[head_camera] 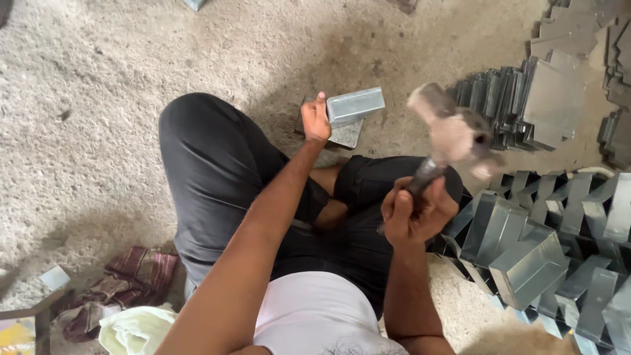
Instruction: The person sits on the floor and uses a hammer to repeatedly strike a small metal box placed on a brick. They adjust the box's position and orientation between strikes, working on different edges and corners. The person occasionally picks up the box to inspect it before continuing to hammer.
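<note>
I sit cross-legged on a concrete floor. My left hand [316, 120] grips the end of a folded grey sheet-metal piece [355, 106], holding it down on a flat metal block [346, 135] in front of my knee. My right hand [417, 212] is closed around the handle of a hammer [452, 133], raised above my right leg. The hammer head is blurred by motion and hangs to the right of the metal piece, apart from it.
A row of folded metal pieces [532, 256] lies at my right side. Flat and stacked metal sheets [539, 98] lie at the far right. A checked cloth [135, 279] and a pale bag [135, 329] rest at the lower left.
</note>
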